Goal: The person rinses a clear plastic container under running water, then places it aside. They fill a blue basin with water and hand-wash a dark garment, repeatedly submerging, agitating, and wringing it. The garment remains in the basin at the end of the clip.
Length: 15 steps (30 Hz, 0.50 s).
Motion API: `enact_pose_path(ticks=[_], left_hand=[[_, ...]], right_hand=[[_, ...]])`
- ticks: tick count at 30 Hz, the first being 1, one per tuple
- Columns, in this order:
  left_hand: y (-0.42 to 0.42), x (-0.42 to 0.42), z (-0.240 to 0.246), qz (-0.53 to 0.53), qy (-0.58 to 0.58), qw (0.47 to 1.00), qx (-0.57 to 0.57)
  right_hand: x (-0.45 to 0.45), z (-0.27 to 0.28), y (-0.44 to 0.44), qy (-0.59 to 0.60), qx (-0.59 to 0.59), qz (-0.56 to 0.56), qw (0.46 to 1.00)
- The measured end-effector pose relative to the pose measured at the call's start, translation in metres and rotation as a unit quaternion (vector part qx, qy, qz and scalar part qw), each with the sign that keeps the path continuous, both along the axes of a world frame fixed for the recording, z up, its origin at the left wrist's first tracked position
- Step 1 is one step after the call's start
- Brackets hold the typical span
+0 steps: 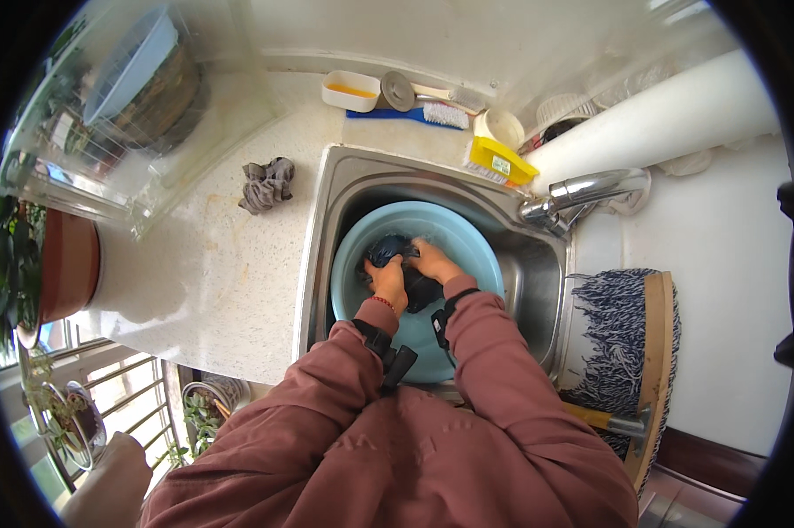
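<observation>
A light-blue plastic basin (483, 247) with water in it stands inside a stainless steel sink (532, 297). Dark wet cloth (390, 248) lies bunched in the water, partly under the surface. My left hand (388, 280) grips its near left side, thumb on top. On the right, my right hand (434, 260) has hold of the same cloth, with its fingertips partly hidden by fabric and water. Another dark part of the cloth (423, 290) hangs in the water below the hands.
A chrome faucet (568, 195) reaches over the sink's right corner. Behind the sink lie a yellow brush (502, 160), a blue-handled brush (403, 115) and a white soap dish (351, 92). A crumpled grey cloth (267, 185) rests on the left counter. A mop head (611, 336) leans at right.
</observation>
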<state>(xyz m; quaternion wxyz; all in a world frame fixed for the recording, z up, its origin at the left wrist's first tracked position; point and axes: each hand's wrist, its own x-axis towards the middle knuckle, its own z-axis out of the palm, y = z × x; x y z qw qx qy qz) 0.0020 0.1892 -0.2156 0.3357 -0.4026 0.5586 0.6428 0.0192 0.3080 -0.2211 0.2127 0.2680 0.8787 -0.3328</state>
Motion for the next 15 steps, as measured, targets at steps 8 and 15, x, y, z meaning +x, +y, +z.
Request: enact_pose_path(ticks=[8, 15], left_hand=[[-0.01, -0.024, 0.028, 0.056, -0.081, 0.936, 0.337], [0.006, -0.009, 0.057, -0.011, -0.105, 0.948, 0.301]], right_hand=[[0.043, 0.143, -0.029, 0.241, -0.105, 0.147, 0.953], [0.053, 0.145, -0.053, 0.219, 0.061, 0.005, 0.974]])
